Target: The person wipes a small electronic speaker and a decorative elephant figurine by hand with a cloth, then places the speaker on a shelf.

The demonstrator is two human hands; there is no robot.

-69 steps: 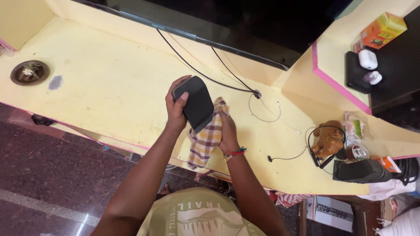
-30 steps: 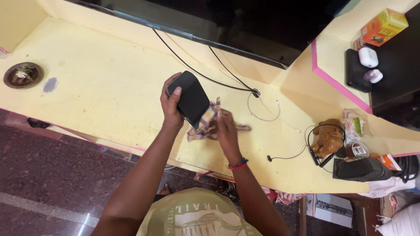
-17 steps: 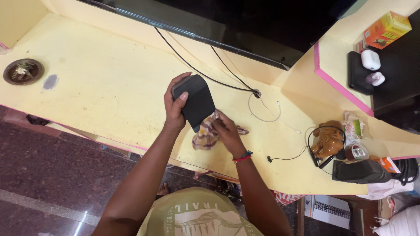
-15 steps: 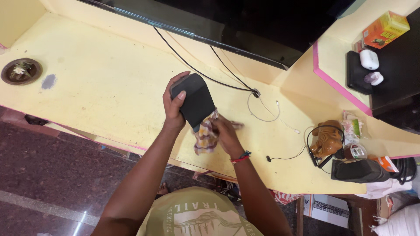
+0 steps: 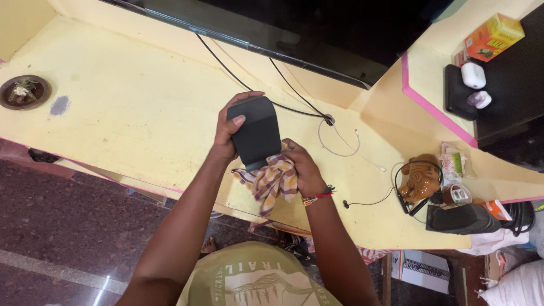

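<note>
1. Head view, centre of frame: a black wedge-shaped box (image 5: 258, 133) is being held above the yellow counter (image 5: 130, 113) by the left hand (image 5: 229, 133), fingers wrapped round its upper left edge, thumb pressed on its face.
2. Just below the box, at its lower right corner: a checked cloth (image 5: 271, 180) is being bunched in the right hand (image 5: 303, 170), fingers curled closed on it, one end hanging over the counter edge.
3. Upper centre: black cables (image 5: 266, 93) are being trailed from a dark screen (image 5: 294, 28).
4. Right: a brown figurine (image 5: 422, 178) is being ringed by a black neckband earphone (image 5: 409, 198).
5. Far left: a round brown dish (image 5: 22, 92) is being kept on the counter.
</note>
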